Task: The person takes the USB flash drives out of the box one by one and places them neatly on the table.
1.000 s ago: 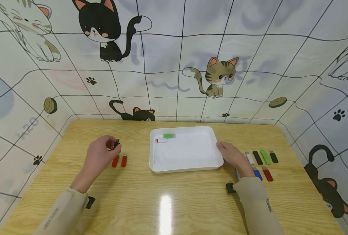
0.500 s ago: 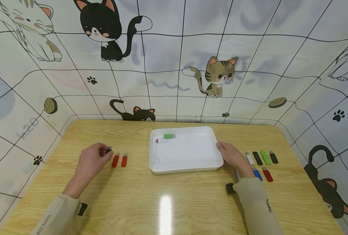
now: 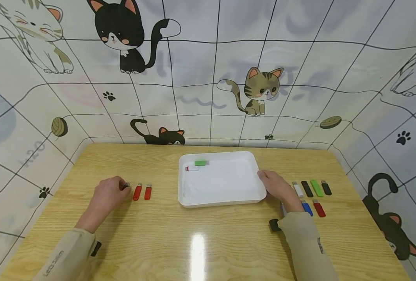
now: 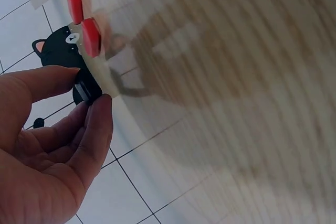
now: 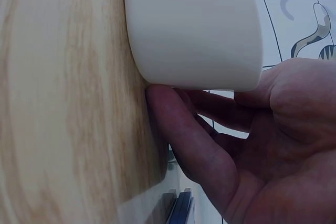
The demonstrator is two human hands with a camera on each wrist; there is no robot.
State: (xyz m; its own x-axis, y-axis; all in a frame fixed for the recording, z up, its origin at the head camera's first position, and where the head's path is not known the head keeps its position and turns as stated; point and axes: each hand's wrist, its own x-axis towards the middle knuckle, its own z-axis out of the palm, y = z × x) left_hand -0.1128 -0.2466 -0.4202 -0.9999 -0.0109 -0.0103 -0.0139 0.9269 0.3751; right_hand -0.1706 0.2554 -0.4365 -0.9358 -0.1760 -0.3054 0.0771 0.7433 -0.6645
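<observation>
At the table's left, my left hand [image 3: 105,198] pinches a small black USB flash drive [image 4: 89,88] between thumb and fingertips, low over the wood. Whether the drive touches the table I cannot tell. Two red USB flash drives [image 3: 137,192] lie side by side just right of that hand. My right hand [image 3: 277,187] grips the right edge of a white tray [image 3: 222,183], thumb at the rim and fingers against the wall by the table. Inside the tray, near its back left, lie a green USB flash drive [image 3: 201,163] and a white one with a red end [image 3: 191,168].
Right of the tray, two rows of USB flash drives lie on the wooden table [image 3: 151,242], among them a black one [image 3: 307,189], a light green one [image 3: 316,188] and a dark red one [image 3: 319,208]. My right forearm partly covers some. A cat-print cloth [image 3: 193,97] stands behind.
My left hand has moved left and down with the black flash drive, to the left of the two red ones, which now show fully. The right hand stays at the tray.
</observation>
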